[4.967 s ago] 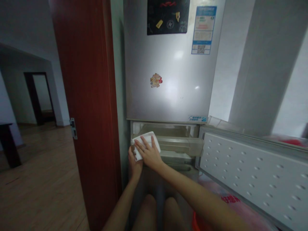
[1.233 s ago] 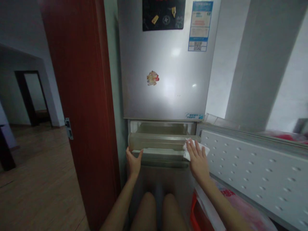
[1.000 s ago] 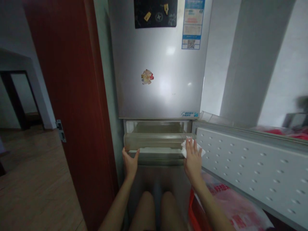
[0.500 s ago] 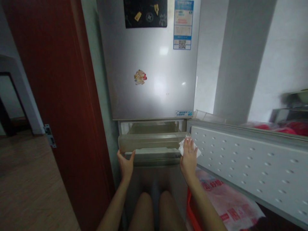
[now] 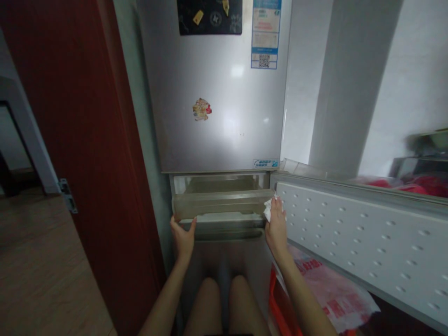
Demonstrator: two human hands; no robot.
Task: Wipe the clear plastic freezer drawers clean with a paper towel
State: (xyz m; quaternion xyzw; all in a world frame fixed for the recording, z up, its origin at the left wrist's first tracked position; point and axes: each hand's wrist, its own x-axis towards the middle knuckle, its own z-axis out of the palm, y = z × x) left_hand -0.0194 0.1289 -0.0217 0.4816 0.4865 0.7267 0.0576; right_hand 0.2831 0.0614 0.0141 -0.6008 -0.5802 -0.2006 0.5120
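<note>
A translucent drawer (image 5: 224, 204) is pulled partly out of the lower compartment of a silver fridge (image 5: 217, 140). My left hand (image 5: 183, 237) holds its lower left corner, thumb and fingers apart around the edge. At the drawer's right end is my right hand (image 5: 276, 228), pressing a crumpled white tissue (image 5: 268, 210) against the corner. The fingers cover part of the tissue. Beneath the drawer runs a second drawer front or ledge (image 5: 227, 234).
The open lower fridge door (image 5: 350, 233), with a dimpled white inner panel, reaches out to the right. Below it are a red basket (image 5: 280, 303) and a pink-white plastic bag (image 5: 336, 294). A dark red wooden door (image 5: 87, 163) stands at left. My knees (image 5: 224, 298) are under the drawer.
My right hand has shifted slightly right with the tissue, to the drawer's end. The left hand keeps its place on the left corner. The whole view has moved a little.
</note>
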